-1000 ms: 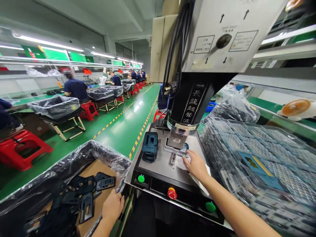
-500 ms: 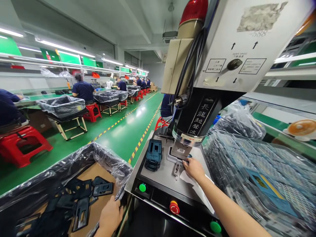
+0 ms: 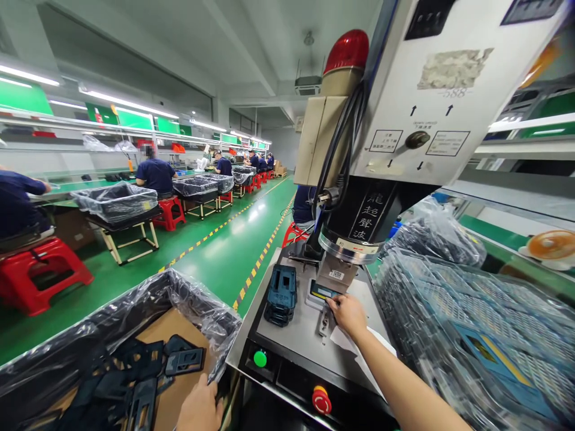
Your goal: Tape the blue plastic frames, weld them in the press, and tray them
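My right hand (image 3: pixel 348 314) reaches under the press head (image 3: pixel 339 272), its fingers pinched at the near right edge of a dark teal plastic housing (image 3: pixel 320 292) with a yellow strip. That housing lies in a pale fixture (image 3: pixel 313 303) on the metal machine table. My left hand (image 3: pixel 200 407) is at lower left, curled over the rim of a plastic-lined bin (image 3: pixel 224 344); some of its fingers are hidden. Inside the bin are several dark plastic housings (image 3: pixel 184 360) on cardboard. Left of the fixture stands a small stack of similar housings (image 3: pixel 282 293).
Clear plastic trays (image 3: pixel 449 311) are piled on the right, with a teal housing (image 3: pixel 492 359) on them. A green button (image 3: pixel 260 358) and a red emergency stop (image 3: pixel 321 400) line the machine's front. White paper (image 3: pixel 354 344) lies under my right forearm. Co-workers sit along the left benches.
My right hand has shifted slightly left towards the fixture, and the yellow-striped housing now shows there. The view has tilted up a little. My left hand stays at the bin's rim.
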`<state>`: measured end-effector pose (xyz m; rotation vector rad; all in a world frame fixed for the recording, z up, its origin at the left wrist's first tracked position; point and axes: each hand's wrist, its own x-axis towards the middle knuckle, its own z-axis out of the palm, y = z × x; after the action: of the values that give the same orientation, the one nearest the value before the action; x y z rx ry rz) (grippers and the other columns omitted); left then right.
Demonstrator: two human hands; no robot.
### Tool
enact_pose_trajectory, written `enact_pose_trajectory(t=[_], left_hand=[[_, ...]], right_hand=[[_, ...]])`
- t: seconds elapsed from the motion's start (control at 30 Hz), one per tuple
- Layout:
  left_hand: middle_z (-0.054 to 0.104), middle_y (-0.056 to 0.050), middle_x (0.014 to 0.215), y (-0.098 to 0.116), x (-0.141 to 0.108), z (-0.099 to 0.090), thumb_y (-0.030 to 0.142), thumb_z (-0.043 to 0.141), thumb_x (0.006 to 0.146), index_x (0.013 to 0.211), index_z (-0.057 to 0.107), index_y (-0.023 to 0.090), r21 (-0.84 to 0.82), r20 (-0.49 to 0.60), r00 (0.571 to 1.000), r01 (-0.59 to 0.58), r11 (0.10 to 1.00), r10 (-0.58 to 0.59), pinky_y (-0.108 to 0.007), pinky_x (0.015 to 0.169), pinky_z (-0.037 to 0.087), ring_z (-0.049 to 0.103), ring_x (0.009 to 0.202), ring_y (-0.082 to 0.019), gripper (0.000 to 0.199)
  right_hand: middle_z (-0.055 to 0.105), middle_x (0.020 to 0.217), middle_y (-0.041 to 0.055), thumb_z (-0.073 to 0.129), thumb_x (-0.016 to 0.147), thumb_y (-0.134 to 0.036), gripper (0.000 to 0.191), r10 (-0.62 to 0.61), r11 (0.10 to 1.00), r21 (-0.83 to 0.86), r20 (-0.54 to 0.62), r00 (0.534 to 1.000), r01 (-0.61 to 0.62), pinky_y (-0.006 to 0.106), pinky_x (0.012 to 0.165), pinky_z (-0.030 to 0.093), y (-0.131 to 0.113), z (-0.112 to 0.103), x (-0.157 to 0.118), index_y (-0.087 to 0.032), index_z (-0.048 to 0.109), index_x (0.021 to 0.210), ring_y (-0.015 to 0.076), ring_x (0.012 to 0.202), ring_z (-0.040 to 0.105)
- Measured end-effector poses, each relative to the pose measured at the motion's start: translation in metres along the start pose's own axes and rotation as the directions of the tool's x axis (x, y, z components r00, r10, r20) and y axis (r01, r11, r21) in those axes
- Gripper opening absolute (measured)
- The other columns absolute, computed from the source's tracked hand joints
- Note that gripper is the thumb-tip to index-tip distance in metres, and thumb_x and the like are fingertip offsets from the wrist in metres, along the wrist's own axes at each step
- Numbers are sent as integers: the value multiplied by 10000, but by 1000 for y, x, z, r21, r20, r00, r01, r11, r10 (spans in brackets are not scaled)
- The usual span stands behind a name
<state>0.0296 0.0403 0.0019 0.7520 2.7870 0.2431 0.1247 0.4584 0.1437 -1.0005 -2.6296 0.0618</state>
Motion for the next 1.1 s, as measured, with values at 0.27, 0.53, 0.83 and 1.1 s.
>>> enact_pose_trajectory(t=[0.27, 0.53, 0.83, 1.1], left_hand=[[547, -132, 1190, -4, 9, 4, 273, 508, 768, 967, 638, 212, -1, 48, 999, 1, 1000, -1, -375, 870, 471, 585, 1072, -266, 245], [525, -125, 1255, -5, 10, 5, 269, 534, 771, 1022, 636, 208, 34, 83, 996, 11, 999, -14, -346, 869, 476, 586, 1090, -244, 277], [539, -119, 1155, -3, 0, 5, 285, 467, 804, 998, 622, 195, 36, -13, 1000, -19, 999, 19, -365, 848, 477, 595, 1037, -248, 264], [494, -128, 1297, -17, 6, 16, 297, 490, 782, 1044, 625, 188, -56, -84, 994, -79, 995, 74, -387, 943, 448, 563, 1130, -258, 315]], right_hand=[[687, 1107, 44, 463, 915, -333, 298, -90, 993, 77, 20, 996, 88, 330, 906, 423, 6, 9, 3, -239, 737, 988, 222, 1076, 597], [686, 1108, 63, 469, 907, -371, 320, -92, 994, 65, 9, 996, 91, 301, 876, 419, 8, 5, 0, -222, 751, 931, 226, 1042, 614], [700, 990, 83, 422, 946, -299, 332, -94, 995, 21, -74, 993, 96, 288, 802, 388, -7, -4, -14, -170, 713, 851, 208, 925, 628], [696, 955, 95, 461, 942, -289, 271, -316, 945, 48, -106, 943, 322, 305, 842, 434, -24, -40, -62, -162, 692, 881, 221, 924, 626]])
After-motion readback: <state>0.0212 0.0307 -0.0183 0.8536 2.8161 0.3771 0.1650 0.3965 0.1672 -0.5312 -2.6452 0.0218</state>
